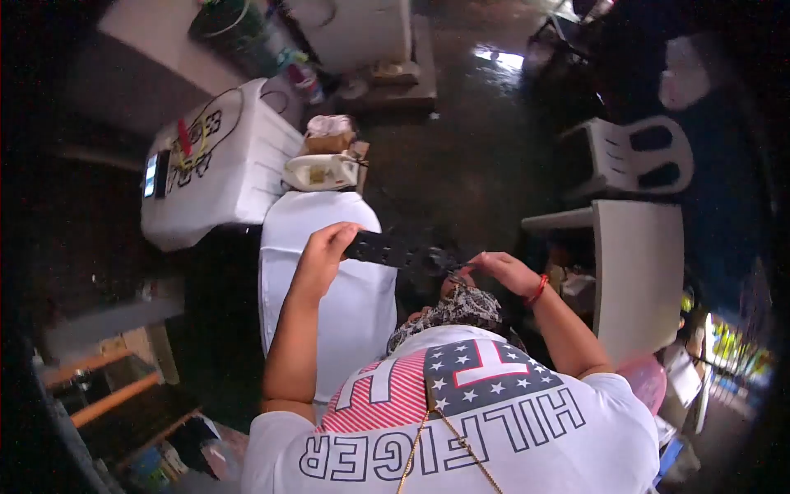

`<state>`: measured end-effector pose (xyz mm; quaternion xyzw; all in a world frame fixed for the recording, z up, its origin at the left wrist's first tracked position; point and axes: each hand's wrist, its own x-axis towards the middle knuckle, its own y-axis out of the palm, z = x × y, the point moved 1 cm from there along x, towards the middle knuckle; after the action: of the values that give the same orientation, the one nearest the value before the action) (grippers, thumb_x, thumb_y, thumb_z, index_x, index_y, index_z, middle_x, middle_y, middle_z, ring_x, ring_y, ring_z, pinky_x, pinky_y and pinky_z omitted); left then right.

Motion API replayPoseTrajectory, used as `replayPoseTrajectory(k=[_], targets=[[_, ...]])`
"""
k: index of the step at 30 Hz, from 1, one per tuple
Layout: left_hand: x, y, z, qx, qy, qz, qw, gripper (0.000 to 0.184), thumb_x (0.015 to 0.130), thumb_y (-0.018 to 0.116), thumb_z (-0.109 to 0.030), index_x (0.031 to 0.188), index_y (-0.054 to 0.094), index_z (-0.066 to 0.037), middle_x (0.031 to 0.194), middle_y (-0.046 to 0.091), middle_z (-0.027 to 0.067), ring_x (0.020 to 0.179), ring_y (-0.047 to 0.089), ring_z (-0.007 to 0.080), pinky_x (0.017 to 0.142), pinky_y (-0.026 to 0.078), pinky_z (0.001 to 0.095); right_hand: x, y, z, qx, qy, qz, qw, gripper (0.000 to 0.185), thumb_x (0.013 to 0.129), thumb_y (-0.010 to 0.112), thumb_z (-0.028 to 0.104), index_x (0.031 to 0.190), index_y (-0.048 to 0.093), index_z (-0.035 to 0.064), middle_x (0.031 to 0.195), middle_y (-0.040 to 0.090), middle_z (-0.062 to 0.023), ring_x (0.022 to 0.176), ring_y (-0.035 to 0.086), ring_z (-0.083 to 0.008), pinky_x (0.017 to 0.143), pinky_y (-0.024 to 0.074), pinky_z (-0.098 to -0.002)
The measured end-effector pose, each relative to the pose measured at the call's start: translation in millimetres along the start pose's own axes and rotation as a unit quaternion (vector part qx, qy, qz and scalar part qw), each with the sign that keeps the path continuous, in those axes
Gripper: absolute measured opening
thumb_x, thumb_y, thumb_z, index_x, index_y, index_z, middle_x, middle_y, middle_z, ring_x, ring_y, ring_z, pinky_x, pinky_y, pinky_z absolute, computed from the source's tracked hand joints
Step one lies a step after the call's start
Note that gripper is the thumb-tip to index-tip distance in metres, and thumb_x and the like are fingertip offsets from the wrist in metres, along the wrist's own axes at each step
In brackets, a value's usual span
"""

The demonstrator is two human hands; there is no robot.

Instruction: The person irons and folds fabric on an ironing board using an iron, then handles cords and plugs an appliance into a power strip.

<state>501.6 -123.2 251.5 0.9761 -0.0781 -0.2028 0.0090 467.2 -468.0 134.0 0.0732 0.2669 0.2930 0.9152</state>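
Note:
A dark strap-like item with small holes or fittings stretches between my two hands in front of my chest. My left hand pinches its left end, over the edge of a white-covered ironing board. Near its right end is my right hand, with a red bracelet on the wrist and its fingers closed on the item's thin end. Just beyond the board, a white iron stands beside a brown box with pale cloth in it.
A white table at the left holds a lit phone, cables and a red item. At the right are a white plastic chair and a pale panel-like table. Wooden shelving stands at the lower left.

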Motion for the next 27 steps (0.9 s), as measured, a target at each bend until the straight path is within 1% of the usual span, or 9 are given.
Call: replayPoseTrajectory(k=[2,4,9,12,16,18,22,25,27], targets=[[-0.7,2.6,7.0,0.011,-0.006,0.02,1.0,0.035,0.089,0.052,-0.031,0.096,0.061,0.002,0.087,0.06,0.0031,0.079,0.056,0.0101,0.075,0.045,0.023,-27.1,19.2,8.9,0.034,0.003,0.0,0.999,0.034,0.093,0.047,0.025,0.112,0.056,-0.0015,0.112,0.059,-0.0092,0.097,0.054,-0.0141,0.089,0.0408,-0.0271],[-5.8,18.4,-2.0,-0.009,-0.005,0.038,0.999,0.035,0.09,0.052,-0.032,0.096,0.06,0.002,0.087,0.06,0.0033,0.08,0.056,0.0104,0.075,0.045,0.0238,-46.6,28.8,3.4,0.086,-0.024,0.02,0.996,0.029,0.088,0.054,0.01,0.114,0.053,-0.0019,0.114,0.058,-0.01,0.1,0.054,-0.013,0.087,0.0426,-0.0275],[7.1,61.9,-14.0,0.029,0.019,0.134,0.99,0.033,0.092,0.048,-0.03,0.092,0.061,0.001,0.083,0.06,0.0017,0.075,0.056,0.0075,0.069,0.047,0.0229,-86.1,24.8,-8.0,0.053,-0.039,0.124,0.99,0.03,0.085,0.052,0.001,0.114,0.054,-0.0027,0.113,0.059,-0.0109,0.103,0.055,-0.0157,0.09,0.041,-0.0278],[23.0,99.5,-32.0,0.035,-0.012,0.192,0.981,0.032,0.092,0.047,-0.028,0.092,0.061,0.001,0.084,0.061,0.0021,0.077,0.057,0.0081,0.07,0.047,0.0231,-111.2,12.4,-11.3,0.101,-0.059,0.146,0.982,0.03,0.085,0.047,-0.001,0.114,0.054,-0.0042,0.11,0.06,-0.0122,0.106,0.055,-0.0172,0.091,0.0406,-0.0284],[50.2,145.0,-42.6,0.019,0.01,0.231,0.973,0.032,0.092,0.048,-0.029,0.093,0.061,0.0,0.084,0.061,0.0022,0.075,0.059,0.0102,0.07,0.049,0.0249,-150.8,-2.5,3.3,0.167,-0.12,0.113,0.972,0.031,0.086,0.042,-0.001,0.116,0.051,-0.0082,0.109,0.059,-0.016,0.107,0.055,-0.0226,0.093,0.0397,-0.0319],[65.4,164.0,-41.5,0.021,-0.026,0.247,0.969,0.032,0.092,0.048,-0.029,0.092,0.061,0.0,0.084,0.061,0.0023,0.076,0.059,0.0109,0.068,0.05,0.0268,-164.4,-8.7,2.1,0.232,-0.138,0.112,0.956,0.032,0.087,0.042,0.001,0.117,0.049,-0.0098,0.109,0.059,-0.0181,0.107,0.055,-0.0251,0.094,0.0389,-0.0338],[88.8,193.5,-22.3,-0.008,-0.065,0.262,0.963,0.029,0.091,0.051,-0.031,0.09,0.063,-0.004,0.081,0.063,0.0016,0.074,0.062,0.0104,0.067,0.051,0.0265,-177.1,-24.3,8.0,0.208,-0.129,0.141,0.959,0.033,0.091,0.042,0.006,0.119,0.046,-0.0089,0.112,0.057,-0.02,0.106,0.055,-0.0269,0.095,0.0385,-0.035],[95.5,199.5,-3.8,-0.039,-0.086,0.219,0.971,0.029,0.09,0.053,-0.033,0.089,0.063,-0.006,0.083,0.064,0.0006,0.074,0.062,0.0101,0.064,0.052,0.0267,-174.6,-32.4,5.0,0.23,-0.125,0.129,0.956,0.029,0.093,0.039,0.01,0.115,0.048,-0.0067,0.11,0.057,-0.0199,0.105,0.056,-0.0282,0.094,0.04,-0.0377],[92.6,200.1,-0.3,-0.07,-0.092,0.176,0.978,0.031,0.089,0.054,-0.034,0.088,0.063,-0.005,0.083,0.064,0.0035,0.075,0.062,0.0129,0.067,0.052,0.0294,-170.3,-37.7,5.9,0.247,-0.117,0.127,0.954,0.026,0.094,0.039,0.011,0.113,0.048,-0.0045,0.109,0.057,-0.0191,0.104,0.056,-0.0284,0.093,0.0407,-0.039]])
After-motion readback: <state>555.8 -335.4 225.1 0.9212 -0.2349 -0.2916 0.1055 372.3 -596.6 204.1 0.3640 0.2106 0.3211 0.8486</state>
